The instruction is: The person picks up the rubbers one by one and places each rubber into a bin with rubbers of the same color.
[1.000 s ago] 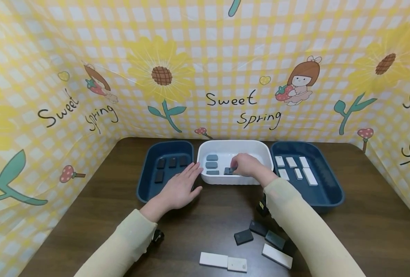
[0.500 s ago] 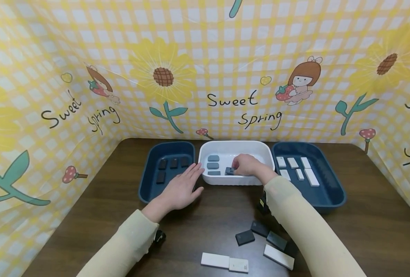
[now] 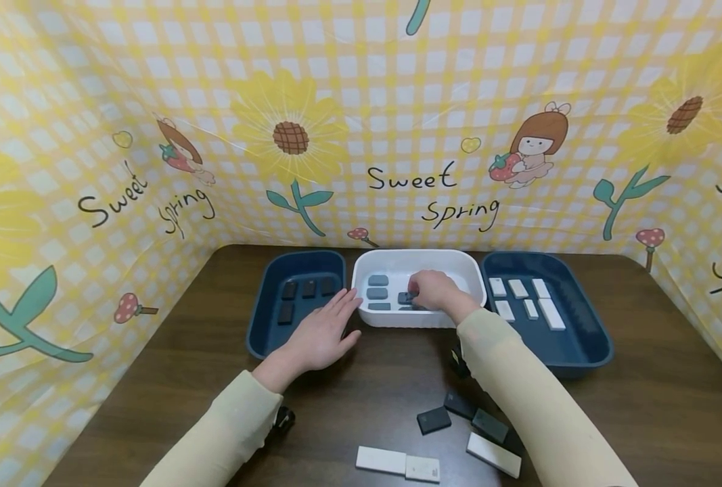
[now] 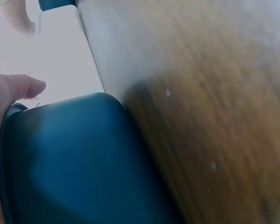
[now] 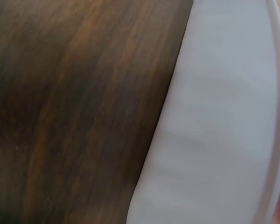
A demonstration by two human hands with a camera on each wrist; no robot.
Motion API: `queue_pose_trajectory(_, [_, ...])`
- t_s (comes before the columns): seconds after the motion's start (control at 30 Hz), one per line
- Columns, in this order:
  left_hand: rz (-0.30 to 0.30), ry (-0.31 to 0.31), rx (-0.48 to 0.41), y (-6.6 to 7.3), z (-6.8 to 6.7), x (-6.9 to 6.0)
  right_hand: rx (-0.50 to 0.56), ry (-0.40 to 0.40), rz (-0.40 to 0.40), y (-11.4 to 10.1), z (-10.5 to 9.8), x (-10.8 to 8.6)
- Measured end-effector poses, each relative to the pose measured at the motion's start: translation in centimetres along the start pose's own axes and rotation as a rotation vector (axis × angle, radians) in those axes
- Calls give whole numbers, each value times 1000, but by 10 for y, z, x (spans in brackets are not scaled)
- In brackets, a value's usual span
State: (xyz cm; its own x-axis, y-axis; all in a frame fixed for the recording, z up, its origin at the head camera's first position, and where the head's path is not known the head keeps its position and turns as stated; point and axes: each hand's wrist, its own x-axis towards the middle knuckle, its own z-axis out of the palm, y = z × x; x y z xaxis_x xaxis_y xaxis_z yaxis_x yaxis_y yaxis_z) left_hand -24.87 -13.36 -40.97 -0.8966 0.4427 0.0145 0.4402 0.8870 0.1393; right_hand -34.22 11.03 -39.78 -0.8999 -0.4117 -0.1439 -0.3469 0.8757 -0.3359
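My right hand [image 3: 435,291] reaches into the white bin [image 3: 418,253] and pinches a small flat grey block [image 3: 404,297] just above or on its floor; its fingertips are partly hidden. Another grey block peeks out by the front wall. Left of these, a column of grey blocks [image 3: 377,293] lies in the same bin. My left hand [image 3: 314,336] lies with straight fingers over the right edge of the left blue bin [image 3: 257,325], fingertips at the white bin's corner. In the left wrist view, one finger [image 4: 28,87] shows above the blue bin's rim.
Several black blocks [image 3: 308,289] lie in the left blue bin. White blocks [image 3: 552,315] lie in the right blue bin [image 3: 586,348]. Nearer on the wooden table are dark blocks [image 3: 434,420] and white blocks [image 3: 381,459]. A patterned cloth [image 3: 397,122] stands behind.
The right hand has shifted the pinched grey block slightly away from the white bin's front wall, so another block shows before it. The left hand stays put; the head view drifts slightly.
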Motion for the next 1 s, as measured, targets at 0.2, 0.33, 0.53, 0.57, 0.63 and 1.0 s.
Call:
queue_pose_trajectory(0.2, [1,-1,1,1,-1,0,-35,51,-3,-2,4,4])
queue_pose_trajectory(0.33, [-1,-4,-2,1,-1,-1,-51,71,-9,-3,7,6])
queue_pose_trajectory(0.53, [2,-4,-4,-1,-1,0,-61,86,-20,-4,7,6])
queue_pose_trajectory(0.57, [4,-4,-5,-1,0,0,-62,87,-18,-4,7,5])
queue_pose_trajectory(0.63, [7,-3,-5,-1,0,1,-63,85,-16,-4,7,5])
queue_pose_trajectory(1.0, [-11,-4,-14,0,0,0,-62,100,-15,-6,-4,-3])
